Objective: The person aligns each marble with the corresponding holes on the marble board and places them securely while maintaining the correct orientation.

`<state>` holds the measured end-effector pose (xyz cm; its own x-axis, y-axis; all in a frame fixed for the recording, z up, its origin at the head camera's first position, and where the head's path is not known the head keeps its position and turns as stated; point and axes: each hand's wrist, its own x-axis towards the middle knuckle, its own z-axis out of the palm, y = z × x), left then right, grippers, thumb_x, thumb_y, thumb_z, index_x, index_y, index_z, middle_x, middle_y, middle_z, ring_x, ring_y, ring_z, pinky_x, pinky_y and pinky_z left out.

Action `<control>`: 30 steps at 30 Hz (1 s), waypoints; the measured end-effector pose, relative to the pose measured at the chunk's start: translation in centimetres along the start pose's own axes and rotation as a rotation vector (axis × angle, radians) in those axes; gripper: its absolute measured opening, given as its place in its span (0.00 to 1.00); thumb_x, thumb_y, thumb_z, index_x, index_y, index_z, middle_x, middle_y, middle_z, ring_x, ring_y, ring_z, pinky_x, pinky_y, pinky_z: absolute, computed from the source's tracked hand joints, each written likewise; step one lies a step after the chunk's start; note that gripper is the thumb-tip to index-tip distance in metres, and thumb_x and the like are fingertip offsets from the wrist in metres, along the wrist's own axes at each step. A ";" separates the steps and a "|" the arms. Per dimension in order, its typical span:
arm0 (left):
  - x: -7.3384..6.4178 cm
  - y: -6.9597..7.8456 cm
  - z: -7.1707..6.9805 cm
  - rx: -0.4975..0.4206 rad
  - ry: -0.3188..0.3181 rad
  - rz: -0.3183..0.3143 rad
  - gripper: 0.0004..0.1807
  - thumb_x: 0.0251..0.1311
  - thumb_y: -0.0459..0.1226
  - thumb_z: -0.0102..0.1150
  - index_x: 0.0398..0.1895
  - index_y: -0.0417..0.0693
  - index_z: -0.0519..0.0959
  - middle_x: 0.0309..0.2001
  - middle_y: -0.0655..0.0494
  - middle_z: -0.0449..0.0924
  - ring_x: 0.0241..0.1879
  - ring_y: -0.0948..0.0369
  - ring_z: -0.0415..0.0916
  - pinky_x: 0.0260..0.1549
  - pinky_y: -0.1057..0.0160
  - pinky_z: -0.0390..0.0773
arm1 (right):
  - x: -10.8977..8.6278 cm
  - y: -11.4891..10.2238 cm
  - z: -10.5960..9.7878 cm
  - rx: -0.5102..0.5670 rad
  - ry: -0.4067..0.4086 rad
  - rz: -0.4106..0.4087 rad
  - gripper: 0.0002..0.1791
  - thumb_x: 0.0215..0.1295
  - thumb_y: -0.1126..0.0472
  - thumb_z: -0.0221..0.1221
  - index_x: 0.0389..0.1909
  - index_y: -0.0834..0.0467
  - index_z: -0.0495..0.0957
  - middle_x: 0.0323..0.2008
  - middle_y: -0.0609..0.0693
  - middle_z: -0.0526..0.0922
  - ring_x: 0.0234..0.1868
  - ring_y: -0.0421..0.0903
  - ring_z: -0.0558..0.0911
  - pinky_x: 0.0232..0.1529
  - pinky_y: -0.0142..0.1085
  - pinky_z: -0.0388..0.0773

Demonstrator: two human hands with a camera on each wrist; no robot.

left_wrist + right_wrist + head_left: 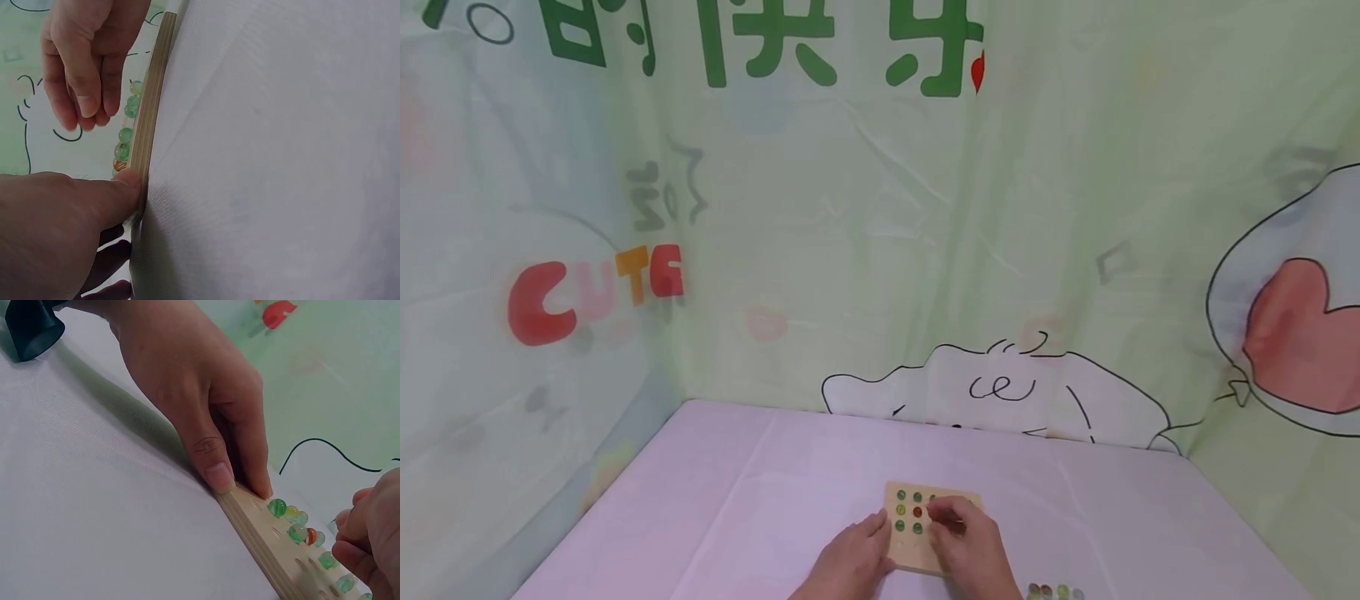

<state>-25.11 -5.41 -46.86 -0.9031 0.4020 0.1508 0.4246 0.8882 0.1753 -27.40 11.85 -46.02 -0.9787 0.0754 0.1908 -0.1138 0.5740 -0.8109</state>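
A square wooden board (pixel 917 553) with rows of shallow holes lies on the table, several glass marbles sitting in it. Most marbles are green, like this green marble (pixel 277 507); a red marble (pixel 917 512) and a yellow marble (pixel 900 510) sit among them. My left hand (pixel 856 553) grips the board's near left corner, thumb (pixel 127 183) against the front edge and fingers along the left side. Over the board's right half is my right hand (pixel 972 542), thumb and fingertips brought close together (pixel 90 69). I cannot tell whether a marble is between them.
Several loose marbles (pixel 1063 591) lie on the pale tablecloth (pixel 760 492) right of the board, at the bottom of the head view. Printed curtains (pixel 880 250) stand behind and beside the table. A dark device (pixel 37 328) shows by the left wrist.
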 end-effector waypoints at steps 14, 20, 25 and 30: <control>-0.3 0.2 -0.1 -0.033 0.033 0.014 0.30 0.55 0.47 0.56 0.59 0.43 0.66 0.61 0.51 0.67 0.58 0.58 0.68 0.53 0.61 0.74 | -0.6 0.2 -3.0 0.017 0.043 0.096 0.13 0.53 0.71 0.59 0.37 0.53 0.78 0.38 0.45 0.81 0.40 0.40 0.77 0.45 0.37 0.79; -0.3 0.3 -0.1 -0.047 0.015 0.002 0.30 0.55 0.49 0.55 0.60 0.45 0.66 0.61 0.53 0.67 0.58 0.59 0.67 0.53 0.63 0.74 | -0.9 0.4 -4.5 0.011 0.061 0.092 0.14 0.53 0.72 0.59 0.39 0.55 0.77 0.37 0.47 0.81 0.40 0.41 0.77 0.43 0.35 0.80; -0.2 0.2 -0.1 -0.060 0.005 -0.001 0.31 0.55 0.50 0.54 0.61 0.47 0.65 0.62 0.55 0.66 0.59 0.61 0.67 0.53 0.63 0.74 | -1.0 1.2 -5.7 -0.005 0.076 0.105 0.13 0.52 0.71 0.60 0.39 0.56 0.77 0.36 0.48 0.81 0.38 0.40 0.78 0.39 0.32 0.81; -0.1 0.2 -0.1 -0.079 -0.020 -0.019 0.31 0.55 0.50 0.55 0.61 0.47 0.65 0.61 0.55 0.67 0.59 0.61 0.67 0.53 0.63 0.74 | -1.3 2.0 -6.8 -0.036 0.088 0.102 0.12 0.52 0.69 0.61 0.39 0.56 0.78 0.35 0.48 0.82 0.36 0.39 0.78 0.36 0.29 0.80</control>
<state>-24.88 -5.28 -46.70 -0.9119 0.3901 0.1275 0.4102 0.8758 0.2543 -25.18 18.44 -44.20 -0.9659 0.2051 0.1578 -0.0072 0.5884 -0.8086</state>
